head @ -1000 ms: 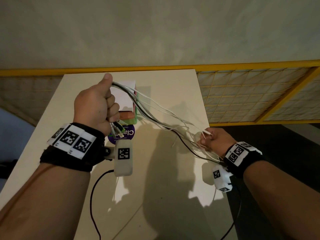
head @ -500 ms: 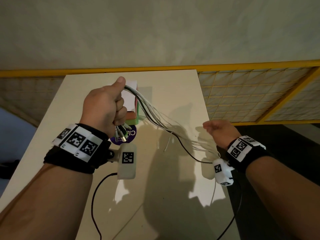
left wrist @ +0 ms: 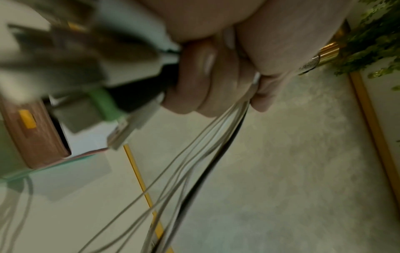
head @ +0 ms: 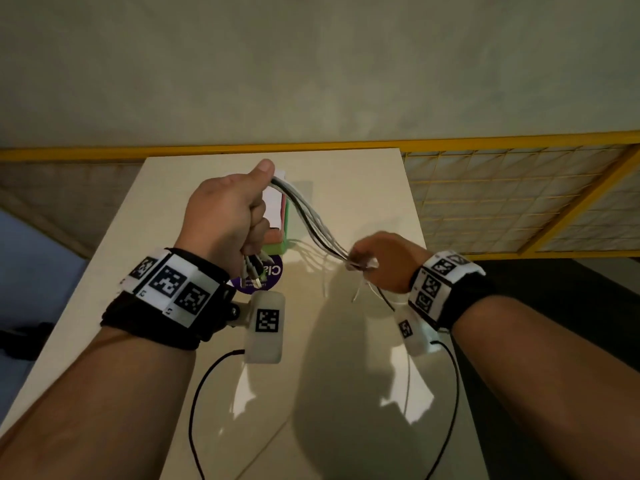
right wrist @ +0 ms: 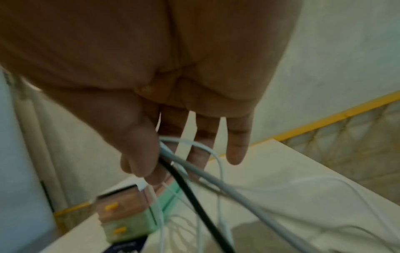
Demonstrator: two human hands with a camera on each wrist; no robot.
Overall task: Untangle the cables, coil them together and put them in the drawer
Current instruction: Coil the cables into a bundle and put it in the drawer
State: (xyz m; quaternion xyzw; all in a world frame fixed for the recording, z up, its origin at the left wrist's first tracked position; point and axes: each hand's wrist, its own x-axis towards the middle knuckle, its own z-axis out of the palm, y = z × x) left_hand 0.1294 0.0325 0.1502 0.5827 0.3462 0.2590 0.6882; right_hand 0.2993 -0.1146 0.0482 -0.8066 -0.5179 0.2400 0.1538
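A bundle of white, grey and black cables [head: 311,220] hangs in the air between my hands over the table. My left hand [head: 242,223] grips one end in a fist with the thumb up, and several plugs [head: 254,273] hang below it. The left wrist view shows the fingers [left wrist: 194,82] curled round the cables [left wrist: 207,154] with a green-collared plug [left wrist: 101,102] beside them. My right hand [head: 360,263] pinches the bundle lower down. In the right wrist view the thumb [right wrist: 140,154] and forefinger hold the black and grey cables [right wrist: 216,179], with the other fingers straight. Loose ends trail below.
A small pink and green drawer unit [head: 278,237] with yellow handles [right wrist: 112,207] stands on the cream table [head: 346,393], behind my left hand. A purple round label [head: 268,275] lies in front of it. A yellow-framed mesh fence [head: 519,202] runs along the right.
My right hand has moved up and left along the bundle, closer to my left hand, and pinches it there. My left hand has shifted right. The span of cable between them is shorter.
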